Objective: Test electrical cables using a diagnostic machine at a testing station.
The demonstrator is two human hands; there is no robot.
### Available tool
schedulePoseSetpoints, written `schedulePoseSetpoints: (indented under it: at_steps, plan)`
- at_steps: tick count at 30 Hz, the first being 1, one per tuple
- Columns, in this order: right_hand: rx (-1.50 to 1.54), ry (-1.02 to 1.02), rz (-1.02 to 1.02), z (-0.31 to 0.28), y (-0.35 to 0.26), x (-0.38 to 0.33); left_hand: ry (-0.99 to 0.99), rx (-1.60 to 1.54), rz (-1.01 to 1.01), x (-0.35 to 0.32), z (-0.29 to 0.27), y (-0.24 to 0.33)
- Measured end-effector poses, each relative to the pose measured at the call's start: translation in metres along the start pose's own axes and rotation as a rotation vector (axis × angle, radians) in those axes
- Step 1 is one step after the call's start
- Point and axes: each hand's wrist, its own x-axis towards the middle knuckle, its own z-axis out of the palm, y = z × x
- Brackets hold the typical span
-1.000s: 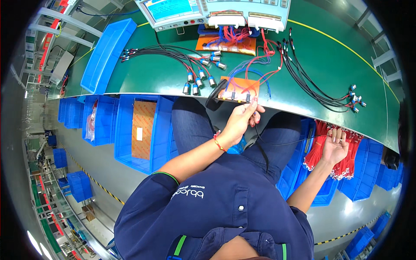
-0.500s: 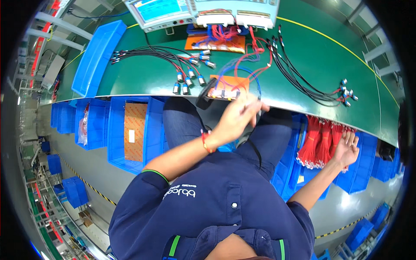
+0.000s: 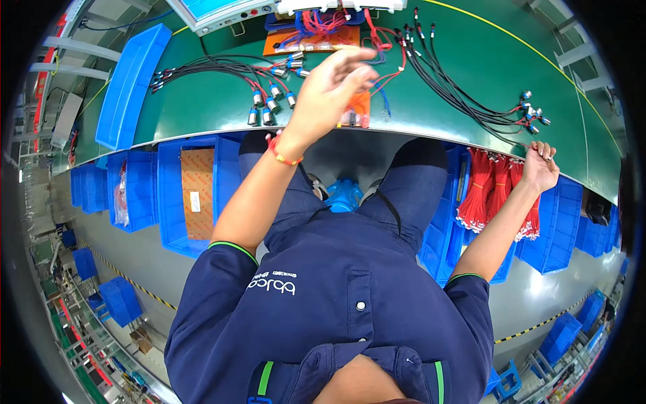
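At upper centre of the frame, the left hand [image 3: 331, 84] is above the green, smooth-topped workbench [image 3: 484, 60], thumb and fingers apart and blurred, with no held item visible. It partly covers an orange, flat, straight-edged board [image 3: 361, 106] at the bench edge. At right, the right hand [image 3: 540, 166] is curled at that edge; whether it is clamped on a black lead cannot be told.

Status, as judged: work is partway. Black, flexible, round-section cables [image 3: 212, 66] with silver, blue-collared cylindrical connectors [image 3: 272, 104] lie upper left of centre; a similar black cable group [image 3: 447, 99] lies upper right. Which group is finished, and how many remain, cannot be determined. Red, thin-stranded wire bundles [image 3: 499, 188] hang below the right-hand edge.
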Motion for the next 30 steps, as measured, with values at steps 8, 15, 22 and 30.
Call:
schedulePoseSetpoints:
  at_steps: [8, 15, 22, 30]
  plan:
    - [-0.139, -0.086, 0.002, 0.01, 0.023, 0.03, 0.675, 0.512, -0.121, -0.034, -0.126, -0.029]
    - [-0.272, -0.033, -0.033, 0.017, 0.037, 0.06, 0.477, 1.154, -0.496, -0.013, -0.155, -0.045]
    - [-0.39, -0.219, -0.014, 0.015, 0.044, 0.081, 0.682, 0.415, -0.246, -0.003, -0.164, -0.059]
    - [-1.73, -0.518, -0.669, 0.157, 0.139, -0.058, 0.551, -0.452, 0.068, -0.004, -0.155, -0.008]
